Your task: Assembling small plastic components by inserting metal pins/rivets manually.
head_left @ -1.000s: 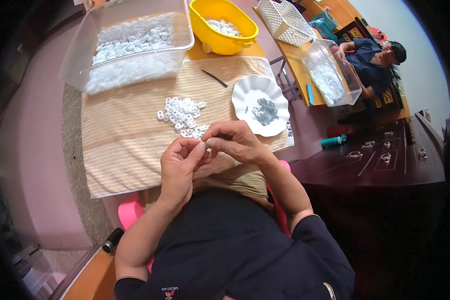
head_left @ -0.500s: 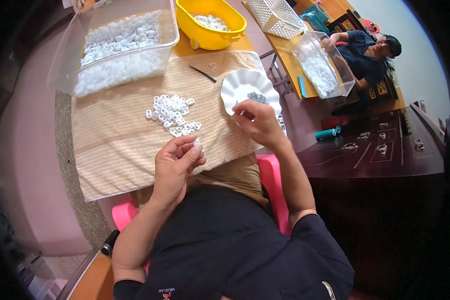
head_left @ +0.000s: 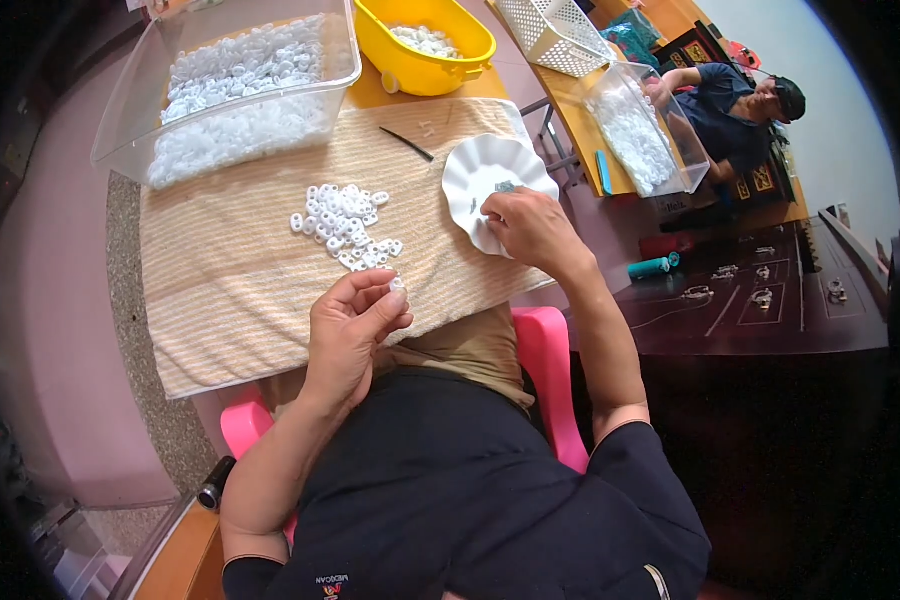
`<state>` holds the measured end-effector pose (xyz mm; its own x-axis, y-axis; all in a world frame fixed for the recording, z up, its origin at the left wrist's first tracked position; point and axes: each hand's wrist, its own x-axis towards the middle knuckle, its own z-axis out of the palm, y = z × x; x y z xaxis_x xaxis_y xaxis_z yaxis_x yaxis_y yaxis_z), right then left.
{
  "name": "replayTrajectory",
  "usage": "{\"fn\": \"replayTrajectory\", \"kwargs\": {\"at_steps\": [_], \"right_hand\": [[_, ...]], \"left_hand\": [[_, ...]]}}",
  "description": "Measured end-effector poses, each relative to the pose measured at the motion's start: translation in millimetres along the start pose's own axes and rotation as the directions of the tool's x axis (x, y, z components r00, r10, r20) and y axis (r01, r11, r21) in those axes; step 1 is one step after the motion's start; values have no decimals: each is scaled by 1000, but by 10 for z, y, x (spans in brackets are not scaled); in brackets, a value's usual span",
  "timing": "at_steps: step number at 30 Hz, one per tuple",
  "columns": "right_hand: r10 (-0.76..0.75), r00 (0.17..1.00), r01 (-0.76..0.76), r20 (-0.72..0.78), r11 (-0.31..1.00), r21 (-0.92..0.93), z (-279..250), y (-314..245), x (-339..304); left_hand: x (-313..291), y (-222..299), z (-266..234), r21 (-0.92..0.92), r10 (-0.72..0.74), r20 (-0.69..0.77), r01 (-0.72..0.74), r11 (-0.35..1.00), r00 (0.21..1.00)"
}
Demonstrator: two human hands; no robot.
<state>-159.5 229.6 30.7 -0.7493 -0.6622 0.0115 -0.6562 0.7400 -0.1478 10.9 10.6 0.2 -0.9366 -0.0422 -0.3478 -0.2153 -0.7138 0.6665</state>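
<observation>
My left hand (head_left: 350, 330) pinches a small white plastic piece with a hole (head_left: 397, 284) between thumb and forefinger, just in front of the cloth-covered table. Beyond it lies a loose pile of similar white pieces (head_left: 340, 222), many showing two holes. On the right stands a white plate with a wavy rim (head_left: 468, 172), holding a little heap of small grey parts (head_left: 506, 187). My right hand (head_left: 538, 230) reaches over the plate's near side, fingertips bent together down into it. Whatever those fingers grip, if anything, is hidden.
A striped towel (head_left: 220, 290) covers the table. A thin black stick (head_left: 406, 144) lies behind the pile. At the back stand a clear bin of white pieces (head_left: 130, 140) and a yellow tub (head_left: 470, 72). A co-worker (head_left: 725, 110) sits at another table, far right.
My right hand has moved slightly right and down into the plate, its fingertips drawing closer together. The left hand holds its white piece in nearly the same spot.
</observation>
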Motion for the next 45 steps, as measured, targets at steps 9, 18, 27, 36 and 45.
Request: {"fn": "replayTrajectory", "kwargs": {"at_steps": [9, 18, 27, 36, 45], "right_hand": [[-59, 990, 64, 126, 997, -39, -49, -10, 133], [-21, 994, 44, -106, 974, 222, -59, -131, 42], [-41, 983, 157, -180, 704, 693, 141, -314, -69], [-37, 992, -106, 123, 300, 948, 363, -548, -159], [-85, 992, -77, 96, 199, 977, 473, -731, -175]], "left_hand": [[6, -18, -15, 11, -9, 16, 9, 1000, 1000], [2, 2, 7, -25, -25, -3, 25, 999, 1000], [37, -31, -28, -55, -41, -1, 40, 998, 999], [69, -49, -52, -69, -56, -22, 55, 996, 998], [69, -57, -86, -89, -78, 11, 79, 993, 997]]}}
